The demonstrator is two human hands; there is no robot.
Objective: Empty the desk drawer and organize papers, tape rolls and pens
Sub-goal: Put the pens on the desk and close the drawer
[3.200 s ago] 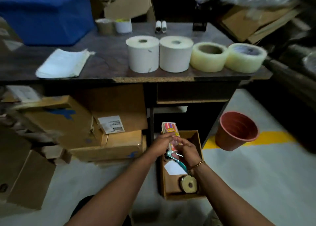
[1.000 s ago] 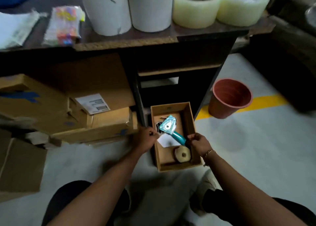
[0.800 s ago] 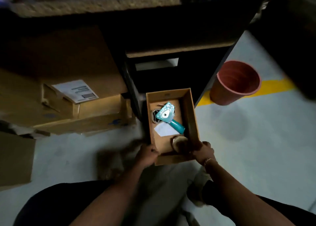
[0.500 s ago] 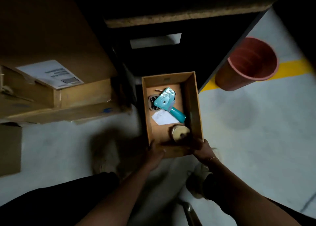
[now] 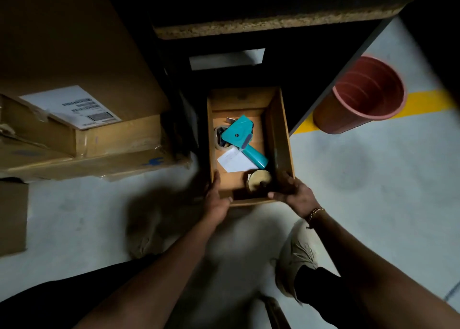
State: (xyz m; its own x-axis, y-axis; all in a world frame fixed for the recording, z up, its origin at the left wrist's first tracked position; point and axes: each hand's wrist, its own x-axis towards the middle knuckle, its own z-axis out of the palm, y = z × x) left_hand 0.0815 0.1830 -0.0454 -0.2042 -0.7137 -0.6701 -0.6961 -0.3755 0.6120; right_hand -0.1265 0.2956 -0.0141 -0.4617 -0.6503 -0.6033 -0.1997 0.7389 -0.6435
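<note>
Since the earlier frames both hands have slid down from the drawer's sides to its near end, and the view has tipped to look straight down. The left hand point(image 5: 216, 197) clamps the near left corner of the wooden drawer point(image 5: 280, 129), thumb up along the side wall; the right hand point(image 5: 291, 190) holds the near right corner, fingers point(image 5: 273, 194) curled over the front edge — both closed on the wood.

The drawer sits low, just in front of the dark desk frame point(image 5: 249, 25), over the floor. Inside lie a teal tape dispenser point(image 5: 242, 135), a white paper slip point(image 5: 235, 160), a pale tape roll point(image 5: 260, 179) at the near end and a darker roll point(image 5: 220, 139) half under the dispenser.

The drawer looks stiff and light, with loose contents that would likely slide if it tilts — a level, two-cornered hold suits it. The dispenser is best taken by its handle, away from its blade end.
</note>
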